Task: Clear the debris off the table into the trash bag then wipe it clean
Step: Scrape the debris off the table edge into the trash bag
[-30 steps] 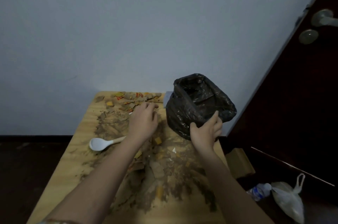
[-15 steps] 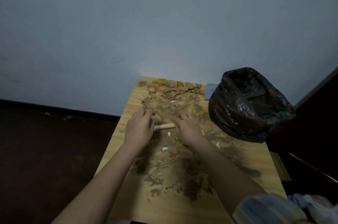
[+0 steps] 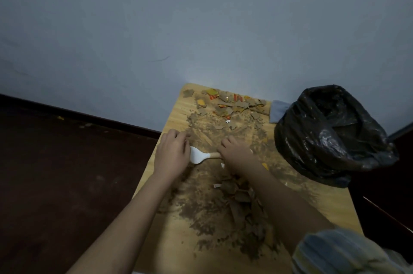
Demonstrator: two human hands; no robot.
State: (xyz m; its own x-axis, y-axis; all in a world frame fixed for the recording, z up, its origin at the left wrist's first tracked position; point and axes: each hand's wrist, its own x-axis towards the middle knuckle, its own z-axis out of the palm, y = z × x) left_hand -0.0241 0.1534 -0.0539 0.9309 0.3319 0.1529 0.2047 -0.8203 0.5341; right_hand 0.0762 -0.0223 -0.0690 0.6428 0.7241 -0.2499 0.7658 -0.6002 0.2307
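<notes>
A small wooden table (image 3: 174,242) stands against a pale blue wall above a dark floor, its top smeared with brown dirt. The right hand (image 3: 237,154), which gripped the rim of the black trash bag (image 3: 335,139) a second ago, has let go of it and come to the middle of the table, where its curled fingers (image 3: 225,143) now close over the wooden handle of the white spoon (image 3: 197,154). The left hand (image 3: 171,154) has drawn back from the far scraps and sits just left of the spoon's bowl, its fingers (image 3: 178,137) bent; whether they pinch anything cannot be told. Reckoned from the spoon, the trash bag stands well to the right with its mouth open, unsupported. The torn cardboard pieces (image 3: 230,104) lie beyond the spoon at the wall edge, and a darker heap of debris (image 3: 241,202) lies on the near side. A grey cloth (image 3: 278,111) peeps out just left of the bag. The change suggests a switch from hand-picking to scraping with the spoon; hardly any debris seems cleared yet, and wiping is still far off.
</notes>
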